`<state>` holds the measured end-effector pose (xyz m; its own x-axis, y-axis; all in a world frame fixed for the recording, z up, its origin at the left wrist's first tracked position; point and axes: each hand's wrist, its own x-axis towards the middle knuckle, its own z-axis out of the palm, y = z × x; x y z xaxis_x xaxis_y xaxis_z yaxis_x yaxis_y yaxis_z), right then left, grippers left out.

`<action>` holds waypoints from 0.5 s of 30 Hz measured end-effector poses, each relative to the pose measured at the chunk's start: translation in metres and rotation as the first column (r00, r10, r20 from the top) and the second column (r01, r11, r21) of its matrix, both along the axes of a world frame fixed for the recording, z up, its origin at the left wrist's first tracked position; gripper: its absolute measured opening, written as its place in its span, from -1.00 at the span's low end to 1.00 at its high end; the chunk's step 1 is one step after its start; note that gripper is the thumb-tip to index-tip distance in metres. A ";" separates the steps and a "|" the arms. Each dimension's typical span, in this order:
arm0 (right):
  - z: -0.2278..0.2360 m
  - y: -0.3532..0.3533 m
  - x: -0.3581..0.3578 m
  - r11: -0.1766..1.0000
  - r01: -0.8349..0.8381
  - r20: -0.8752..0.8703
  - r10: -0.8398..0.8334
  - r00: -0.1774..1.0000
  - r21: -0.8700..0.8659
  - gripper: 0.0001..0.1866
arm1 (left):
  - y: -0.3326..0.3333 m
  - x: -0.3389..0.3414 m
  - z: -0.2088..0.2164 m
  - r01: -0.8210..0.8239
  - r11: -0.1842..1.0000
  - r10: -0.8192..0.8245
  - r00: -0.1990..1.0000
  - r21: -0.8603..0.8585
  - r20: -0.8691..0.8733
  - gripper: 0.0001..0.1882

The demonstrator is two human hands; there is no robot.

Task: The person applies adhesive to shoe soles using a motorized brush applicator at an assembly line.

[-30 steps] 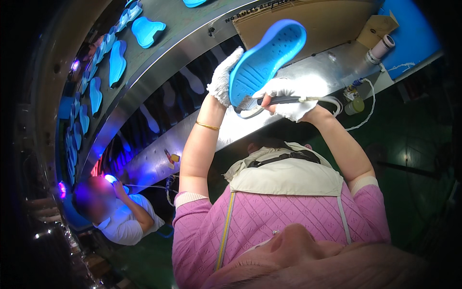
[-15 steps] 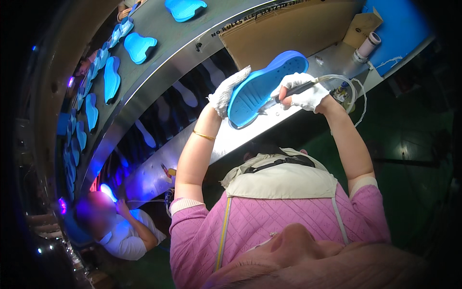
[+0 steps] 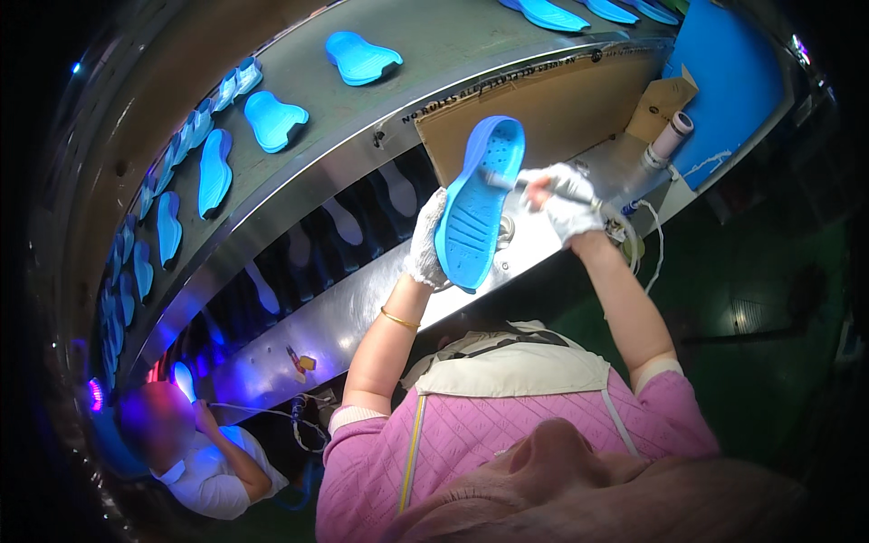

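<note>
My left hand (image 3: 425, 244), in a white knit glove, grips a blue shoe sole (image 3: 471, 231) by its left edge. The sole is tilted up above the metal ledge, its ribbed and dotted inner face showing. In my gloved right hand (image 3: 563, 201) is a slim hose-fed brush (image 3: 572, 188), held like a pen with its tip pointing left over the upper half of the sole. Motion smears the tip, so I cannot tell whether it touches. A clear tube (image 3: 634, 249) hangs from the brush beside my right wrist.
Several blue soles (image 3: 214, 172) lie along the curved dark conveyor (image 3: 299, 68). A cardboard sheet (image 3: 543, 104) stands behind the metal ledge (image 3: 362, 312), near a pinkish cylinder (image 3: 670, 136). At lower left a co-worker (image 3: 217, 462) holds a lit sole.
The sole has turned more upright in my left hand. My right hand has shifted slightly lower, and the brush tip has gone from the sole's edge to over its upper half.
</note>
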<state>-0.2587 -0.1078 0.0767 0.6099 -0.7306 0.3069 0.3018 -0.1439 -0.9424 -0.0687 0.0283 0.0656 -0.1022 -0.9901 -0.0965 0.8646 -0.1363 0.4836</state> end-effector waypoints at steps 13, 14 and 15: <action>0.028 0.004 0.004 0.894 -0.167 -0.021 0.174 0.985 -0.416 -0.90 | 0.010 0.021 0.008 -0.241 0.959 0.280 0.882 -0.147 0.380 -0.27; 0.030 -0.002 0.008 0.952 -0.113 0.003 0.118 0.993 -0.284 -0.88 | 0.009 0.021 0.010 -0.219 0.960 0.269 0.889 -0.172 0.371 -0.27; 0.032 -0.008 0.010 0.981 -0.076 0.068 0.089 0.994 -0.178 -0.86 | 0.009 0.021 0.011 -0.213 0.965 0.255 0.899 -0.152 0.357 -0.26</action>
<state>-0.2482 -0.1158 0.1084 0.6361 -0.6096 0.4731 0.3892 -0.2760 -0.8789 -0.0472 0.0372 0.0768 0.1560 -0.9874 0.0251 0.6206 0.1178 0.7752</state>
